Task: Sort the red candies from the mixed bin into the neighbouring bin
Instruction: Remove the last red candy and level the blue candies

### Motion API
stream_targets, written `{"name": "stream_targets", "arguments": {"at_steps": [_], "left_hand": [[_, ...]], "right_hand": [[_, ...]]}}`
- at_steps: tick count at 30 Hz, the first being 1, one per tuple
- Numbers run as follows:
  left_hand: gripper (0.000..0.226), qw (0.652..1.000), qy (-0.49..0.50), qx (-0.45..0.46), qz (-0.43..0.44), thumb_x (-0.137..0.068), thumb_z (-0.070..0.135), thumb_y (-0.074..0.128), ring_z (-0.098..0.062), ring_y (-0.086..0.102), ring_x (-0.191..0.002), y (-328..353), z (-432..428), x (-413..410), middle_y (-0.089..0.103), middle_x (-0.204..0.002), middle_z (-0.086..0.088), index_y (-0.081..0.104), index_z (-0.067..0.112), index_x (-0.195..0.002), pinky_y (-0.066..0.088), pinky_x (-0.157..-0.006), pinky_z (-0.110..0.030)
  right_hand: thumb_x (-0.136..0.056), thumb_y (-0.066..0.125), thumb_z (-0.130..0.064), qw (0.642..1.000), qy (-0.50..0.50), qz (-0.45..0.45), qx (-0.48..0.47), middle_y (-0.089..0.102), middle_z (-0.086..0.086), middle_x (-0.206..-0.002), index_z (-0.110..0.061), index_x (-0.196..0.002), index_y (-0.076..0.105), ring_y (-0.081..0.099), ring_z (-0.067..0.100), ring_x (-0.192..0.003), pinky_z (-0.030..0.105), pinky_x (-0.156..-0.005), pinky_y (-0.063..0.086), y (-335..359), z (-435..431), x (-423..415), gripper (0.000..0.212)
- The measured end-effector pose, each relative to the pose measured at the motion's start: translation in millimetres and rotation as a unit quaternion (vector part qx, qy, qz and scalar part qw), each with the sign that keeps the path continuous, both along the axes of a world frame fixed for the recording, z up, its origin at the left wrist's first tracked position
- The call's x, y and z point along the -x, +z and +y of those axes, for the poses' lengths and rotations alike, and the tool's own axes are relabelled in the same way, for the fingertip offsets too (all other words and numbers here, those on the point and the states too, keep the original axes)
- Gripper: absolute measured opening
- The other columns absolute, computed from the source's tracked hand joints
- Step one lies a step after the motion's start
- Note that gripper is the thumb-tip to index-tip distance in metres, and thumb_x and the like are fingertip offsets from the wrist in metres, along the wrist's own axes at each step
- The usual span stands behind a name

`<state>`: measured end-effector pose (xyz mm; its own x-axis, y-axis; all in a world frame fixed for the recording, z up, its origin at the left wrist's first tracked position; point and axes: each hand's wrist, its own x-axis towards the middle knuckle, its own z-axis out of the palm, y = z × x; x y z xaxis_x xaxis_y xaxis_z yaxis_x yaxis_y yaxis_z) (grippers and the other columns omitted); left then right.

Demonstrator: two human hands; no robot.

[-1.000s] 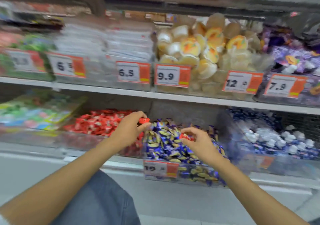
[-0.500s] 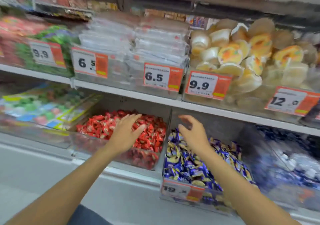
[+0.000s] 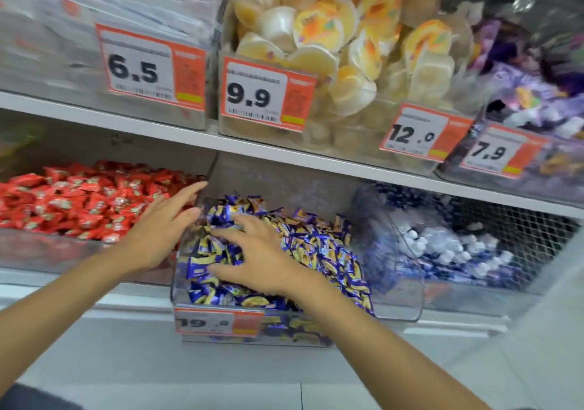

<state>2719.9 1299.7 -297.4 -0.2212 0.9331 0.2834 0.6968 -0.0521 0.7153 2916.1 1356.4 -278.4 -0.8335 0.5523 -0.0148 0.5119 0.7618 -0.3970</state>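
Red candies (image 3: 79, 201) are heaped in the neighbouring bin (image 3: 47, 248), at nine o'clock from the mixed bin (image 3: 406, 297) of blue-gold candies (image 3: 319, 251). The left grip (image 3: 158, 232) is held apart over the shared wall; the right grip (image 3: 259, 258) is spread upon the blue-gold candies.

red candy bin (image 3: 47, 248): chopped by the left edge, front wall just a grey smear
left hand (image 3: 158, 229): palm side out of sight, blocks the right corner of the red candies (image 3: 79, 201)
right hand (image 3: 262, 261): spread over the mixed bin (image 3: 401, 299), wrappers underneath hidden, no telling what colour
19 tag (image 3: 219, 321): digits after the 19 too smeared to read
6.5 tag (image 3: 151, 68): small print and barcode unreadable
top-left bin (image 3: 47, 77): pure motion blur, whitish packs of some kind, cut by the top and left edges
purple packets (image 3: 534, 80): blurry, clipped by the right edge
forearms (image 3: 79, 295): cut off at the bottom edge
dark cloth (image 3: 31, 397): sliver in the bottom-left corner, can't tell what
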Motion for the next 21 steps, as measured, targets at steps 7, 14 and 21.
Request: {"name": "stream_targets", "arguments": {"at_steps": [7, 14, 21], "left_hand": [[0.047, 1.000, 0.010, -0.007, -0.022, -0.075, 0.057, 0.027, -0.017, 0.039, -0.133, -3, 0, 0, 0.046, -0.141, 0.003, 0.029, 0.071, -0.120, 0.027, -0.112, -0.047], [0.069, 0.999, 0.032, 0.013, -0.013, -0.075, 0.060, 0.021, -0.019, 0.040, -0.130, -2, -1, -1, 0.048, -0.140, 0.000, 0.028, 0.048, -0.142, 0.030, -0.109, -0.047], [0.063, 0.999, 0.044, 0.015, -0.006, -0.080, 0.054, 0.025, -0.023, 0.042, -0.128, -3, 2, -2, 0.049, -0.139, -0.006, 0.028, 0.046, -0.143, 0.031, -0.099, -0.038]], "right_hand": [[-0.075, 0.060, -0.068, 0.977, -0.056, -0.163, -0.125, 0.006, 0.001, -0.161, -0.034, -0.144, 0.032, -0.001, 0.031, -0.147, 0.072, -0.108, 0.000, -16, 46, 45, 0.082], [-0.064, 0.056, -0.078, 0.959, -0.199, -0.185, -0.078, 0.015, -0.001, -0.159, -0.049, -0.142, 0.027, 0.014, 0.033, -0.145, 0.064, -0.113, 0.014, -12, 106, -38, 0.087], [-0.071, 0.060, -0.073, 0.977, -0.185, -0.088, -0.064, 0.032, 0.006, -0.149, -0.044, -0.141, 0.032, 0.021, 0.024, -0.142, 0.047, -0.116, 0.016, 21, 86, -102, 0.081]]}}
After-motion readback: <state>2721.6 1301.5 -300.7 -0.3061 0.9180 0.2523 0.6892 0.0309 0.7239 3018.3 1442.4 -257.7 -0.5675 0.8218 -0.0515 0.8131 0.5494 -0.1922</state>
